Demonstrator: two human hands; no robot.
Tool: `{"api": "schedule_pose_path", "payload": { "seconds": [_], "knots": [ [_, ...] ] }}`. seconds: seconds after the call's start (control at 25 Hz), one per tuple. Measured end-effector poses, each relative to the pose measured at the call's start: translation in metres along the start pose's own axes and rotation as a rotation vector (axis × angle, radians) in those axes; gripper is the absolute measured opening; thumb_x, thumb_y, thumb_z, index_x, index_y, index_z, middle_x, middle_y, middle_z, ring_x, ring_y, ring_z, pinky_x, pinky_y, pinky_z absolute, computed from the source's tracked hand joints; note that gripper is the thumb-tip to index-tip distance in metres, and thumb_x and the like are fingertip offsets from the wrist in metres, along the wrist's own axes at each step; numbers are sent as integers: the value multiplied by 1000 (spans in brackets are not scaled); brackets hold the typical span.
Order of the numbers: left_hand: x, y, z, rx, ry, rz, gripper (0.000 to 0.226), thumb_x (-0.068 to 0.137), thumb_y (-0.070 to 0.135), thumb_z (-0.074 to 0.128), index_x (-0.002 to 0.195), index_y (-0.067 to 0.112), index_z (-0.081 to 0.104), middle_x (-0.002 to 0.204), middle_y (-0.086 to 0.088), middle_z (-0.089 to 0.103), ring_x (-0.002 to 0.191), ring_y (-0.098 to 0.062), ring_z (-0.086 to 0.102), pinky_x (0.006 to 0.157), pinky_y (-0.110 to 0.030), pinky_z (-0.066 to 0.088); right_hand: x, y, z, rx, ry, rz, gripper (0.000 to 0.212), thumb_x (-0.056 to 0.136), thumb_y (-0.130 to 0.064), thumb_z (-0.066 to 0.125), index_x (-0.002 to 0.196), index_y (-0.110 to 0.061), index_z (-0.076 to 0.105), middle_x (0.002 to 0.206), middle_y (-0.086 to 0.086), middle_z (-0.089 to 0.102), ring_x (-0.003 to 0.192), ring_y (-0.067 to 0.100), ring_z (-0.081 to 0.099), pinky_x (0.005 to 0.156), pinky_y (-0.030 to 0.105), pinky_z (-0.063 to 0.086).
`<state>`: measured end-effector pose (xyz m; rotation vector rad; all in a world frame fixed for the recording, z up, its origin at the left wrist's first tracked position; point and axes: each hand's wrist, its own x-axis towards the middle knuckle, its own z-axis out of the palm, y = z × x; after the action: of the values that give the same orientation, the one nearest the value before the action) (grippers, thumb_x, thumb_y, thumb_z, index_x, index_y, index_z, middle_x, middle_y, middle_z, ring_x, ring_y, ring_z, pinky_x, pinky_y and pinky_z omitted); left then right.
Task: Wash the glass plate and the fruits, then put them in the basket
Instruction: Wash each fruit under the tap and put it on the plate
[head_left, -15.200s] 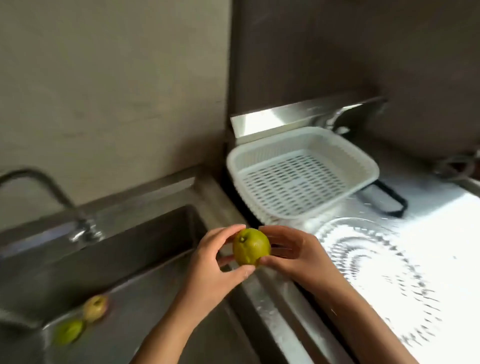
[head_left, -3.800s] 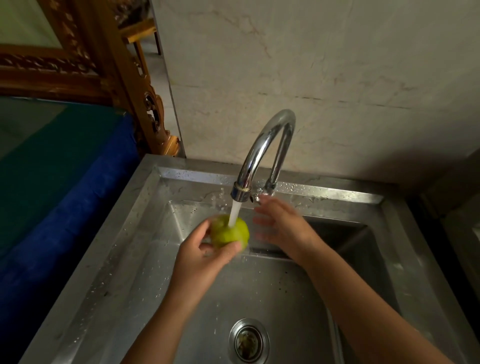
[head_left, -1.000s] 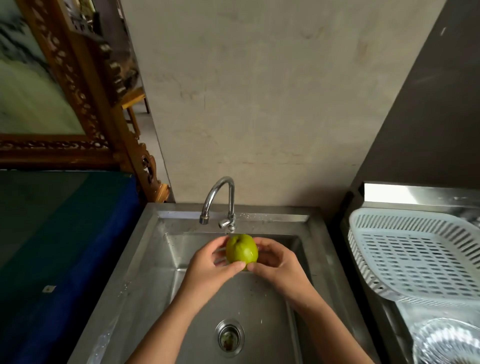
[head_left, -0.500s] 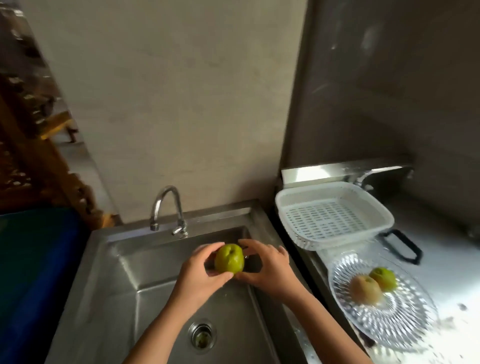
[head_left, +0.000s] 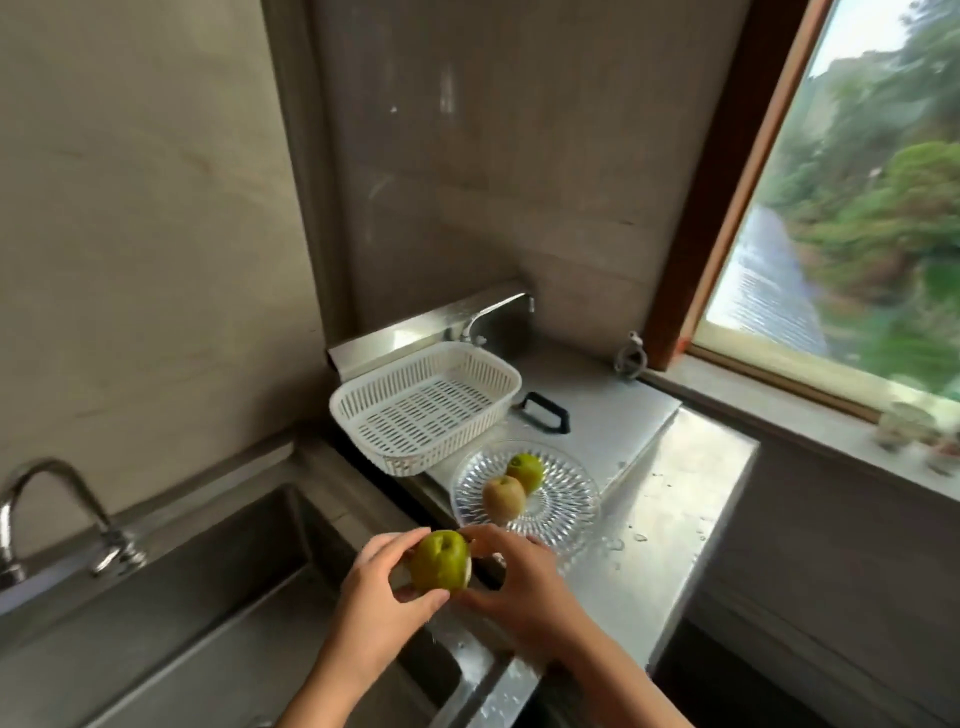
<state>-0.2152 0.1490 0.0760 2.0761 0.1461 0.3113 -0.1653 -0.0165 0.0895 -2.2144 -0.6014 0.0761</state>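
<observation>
Two bare forearms, left hand (head_left: 375, 605), right hand (head_left: 519, 587), seemingly sleeveless, ringless.

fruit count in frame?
3. A green fruit held between the left hand and right hand; a green one and a brownish one on the glass plate. None visibly hidden.

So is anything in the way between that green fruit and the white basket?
Nothing visible blocks it. Both hands hold the green fruit above the sink's edge. The glass plate with two fruits sits low, to the right of the path, and the white basket is open and empty.
</observation>
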Motion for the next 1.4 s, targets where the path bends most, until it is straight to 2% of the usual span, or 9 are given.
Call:
{"api": "schedule_pose_path", "payload": {
  "seconds": [0.12, 0.24, 0.36, 0.48, 0.68, 0.92, 1.08, 1.2, 1.4],
  "knots": [
    [6, 13, 24, 2, -44, 21, 60, 60, 7, 82, 114, 21, 62, 108, 6, 55, 97, 2, 53, 77, 9, 32, -9, 14, -19, 59, 66, 49, 50, 59, -50, 66, 106, -35, 62, 94, -19, 67, 96, 1, 62, 97, 42, 43],
    [16, 16, 48, -8, -51, 12, 62, 60, 9, 82, 116, 25, 61, 107, 7, 51, 97, 3, 52, 79, 6, 33, -7, 35, -34, 20, 67, 55, 48, 60, -53, 66, 105, -36, 61, 99, -21, 67, 100, -1, 60, 101, 42, 38],
    [33, 16, 84, -34, -64, -34, 64, 62, 10, 82, 118, 29, 58, 108, 8, 50, 99, 0, 54, 88, -11, 39, 9, 71, -54, -45, 24, 38, 50, 64, -51, 69, 110, -33, 59, 108, -13, 68, 106, 6, 59, 102, 41, 32],
    [60, 12, 130, -95, 16, -108, 65, 58, 1, 82, 116, 20, 59, 111, -5, 58, 103, -18, 59, 95, -37, 49, 36, 114, -73, -33, -50, 25, 55, 63, -51, 72, 111, -29, 60, 106, -10, 69, 102, 6, 60, 95, 32, 41],
    [104, 7, 214, -213, 234, -266, 55, 57, -11, 78, 104, 12, 62, 110, -9, 54, 102, -27, 57, 87, -42, 53, 103, 202, -102, 77, -243, -61, 47, 66, -38, 77, 108, -21, 64, 101, -7, 72, 92, 0, 65, 84, 21, 52],
    [108, 4, 262, -281, 440, -466, 61, 60, -16, 73, 99, 28, 57, 121, -15, 52, 102, -24, 58, 68, -14, 55, 142, 247, -101, 63, -454, -184, 43, 66, -28, 76, 108, -21, 66, 100, -8, 72, 88, -5, 61, 79, 2, 41],
    [114, 3, 273, -264, 500, -506, 60, 64, -14, 71, 100, 30, 54, 121, -15, 55, 99, -14, 58, 70, -9, 52, 152, 257, -97, 140, -500, -189, 42, 65, -17, 75, 105, -20, 65, 91, -13, 69, 83, 0, 65, 79, 15, 51],
    [121, 4, 282, -272, 537, -503, 59, 65, -14, 71, 100, 31, 55, 120, -15, 57, 98, -11, 59, 72, -10, 51, 157, 265, -98, 199, -504, -160, 43, 65, -13, 76, 106, -20, 64, 90, -21, 66, 83, -2, 65, 78, 14, 53],
    [129, -2, 300, -261, 629, -536, 54, 67, -12, 70, 108, 21, 57, 121, -14, 59, 102, -18, 61, 77, -13, 52, 169, 273, -96, 229, -547, -146, 44, 67, -9, 75, 109, -12, 62, 98, 0, 70, 87, 10, 67, 82, 23, 55]
  ]
}}
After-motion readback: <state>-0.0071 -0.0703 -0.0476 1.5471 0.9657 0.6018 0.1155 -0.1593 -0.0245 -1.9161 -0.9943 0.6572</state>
